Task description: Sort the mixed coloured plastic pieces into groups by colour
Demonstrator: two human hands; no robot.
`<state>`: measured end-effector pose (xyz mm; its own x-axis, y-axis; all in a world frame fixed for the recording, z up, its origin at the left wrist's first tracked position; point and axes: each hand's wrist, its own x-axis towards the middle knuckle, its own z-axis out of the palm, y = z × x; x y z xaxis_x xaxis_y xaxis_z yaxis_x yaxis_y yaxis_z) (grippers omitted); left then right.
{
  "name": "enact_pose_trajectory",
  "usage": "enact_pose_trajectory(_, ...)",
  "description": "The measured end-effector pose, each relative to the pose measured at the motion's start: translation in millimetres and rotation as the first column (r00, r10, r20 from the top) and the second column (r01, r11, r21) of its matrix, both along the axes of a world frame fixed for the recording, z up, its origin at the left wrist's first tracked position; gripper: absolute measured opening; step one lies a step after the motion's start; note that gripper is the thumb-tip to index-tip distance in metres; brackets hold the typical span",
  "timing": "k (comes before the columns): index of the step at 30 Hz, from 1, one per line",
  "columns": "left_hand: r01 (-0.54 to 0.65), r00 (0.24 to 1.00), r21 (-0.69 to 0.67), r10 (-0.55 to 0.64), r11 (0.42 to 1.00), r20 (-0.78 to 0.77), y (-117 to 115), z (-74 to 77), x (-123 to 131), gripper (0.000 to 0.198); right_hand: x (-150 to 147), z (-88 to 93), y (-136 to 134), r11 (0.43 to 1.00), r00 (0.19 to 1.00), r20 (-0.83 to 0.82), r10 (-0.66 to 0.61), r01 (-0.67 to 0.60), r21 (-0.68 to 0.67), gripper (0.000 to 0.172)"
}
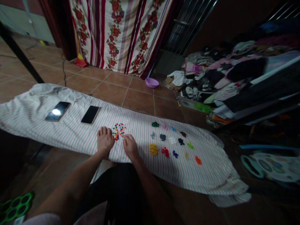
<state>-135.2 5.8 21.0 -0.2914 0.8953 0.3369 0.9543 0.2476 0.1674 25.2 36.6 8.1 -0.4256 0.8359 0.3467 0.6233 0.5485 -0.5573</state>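
A loose cluster of small multicoloured pieces, like beads, lies on the striped cloth between my hands. My left hand rests palm down on the cloth at the cluster's left side, fingers laid out and holding nothing visible. From the right, my right hand reaches in with its index finger stretched to the cluster's lower right edge. Its other fingers are partly curled and hidden underneath. Further right are small single-colour piles, among them a yellow pile, a red pile, a dark green pile and an orange pile.
Two phones, one with a glare on its screen and a dark one, lie on the striped cloth to the left. Beyond are a purple basin on the tiles, a flowered curtain and heaped clothes.
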Motion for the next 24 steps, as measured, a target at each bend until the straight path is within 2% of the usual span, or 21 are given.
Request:
enact_pose_trajectory(5,0.01,1.0,0.003,-0.011,1.0,0.028,0.0,-0.8,-0.3,0.034,-27.5,11.9,24.9,1.0,0.992,0.124,0.005,-0.008,0.023,0.031)
enact_pose_trajectory(9,0.004,0.998,-0.008,-0.004,1.0,0.058,0.8,-1.5,0.1,0.036,-41.0,13.1,37.6,0.999,0.979,0.204,0.013,-0.022,0.039,0.032)
enact_pose_trajectory(17,0.007,0.997,-0.013,-0.006,1.0,0.071,0.4,-1.2,1.0,0.035,-51.7,12.1,46.8,0.997,0.957,0.281,0.069,-0.079,0.025,0.028)
enact_pose_trajectory(24,0.007,0.998,-0.004,-0.007,1.0,0.069,1.3,-2.6,0.2,0.034,-57.2,12.9,48.0,1.0,0.958,0.286,0.028,-0.031,0.005,0.026)
